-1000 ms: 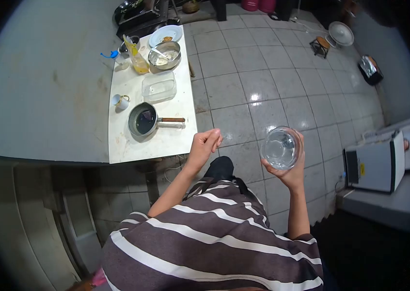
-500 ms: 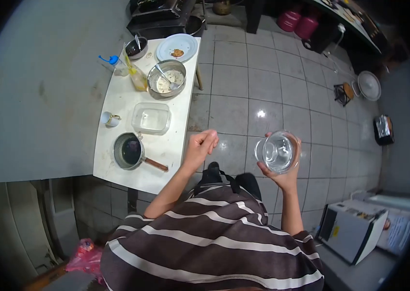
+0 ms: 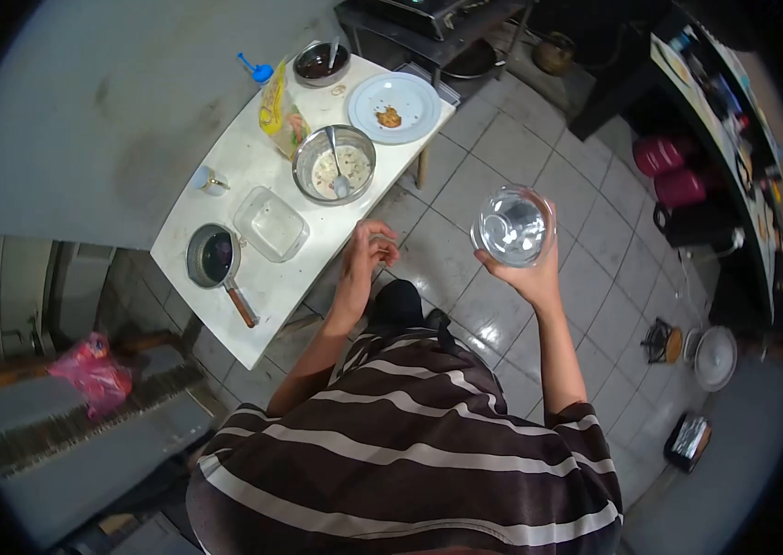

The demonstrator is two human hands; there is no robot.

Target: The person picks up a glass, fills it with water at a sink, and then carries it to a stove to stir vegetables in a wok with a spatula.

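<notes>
- Compared with the earlier frame, the view has turned, so the tabletop [image 3: 280, 285] now lies more diagonally; the right hand [image 3: 532, 270] and its glass bowl [image 3: 510, 227] appear higher, and the left hand [image 3: 362, 259] has loosened its fingers.
- The right hand is closed around the side of the glass bowl, thumb on one side and fingers on the other. The bowl is above the floor [image 3: 447, 250], well apart from the tabletop.
- The left hand is half open, with bent fingers, and holds nothing that I can see. It is near the tabletop edge; whether it touches, I cannot tell.
- Beside this edge are a metal bowl [image 3: 305, 168] and a rectangular dish [image 3: 271, 227].
- For carrying well, I think the grip should stay firm, because smooth glass may slip; the free hand could support the opposite side.
</notes>
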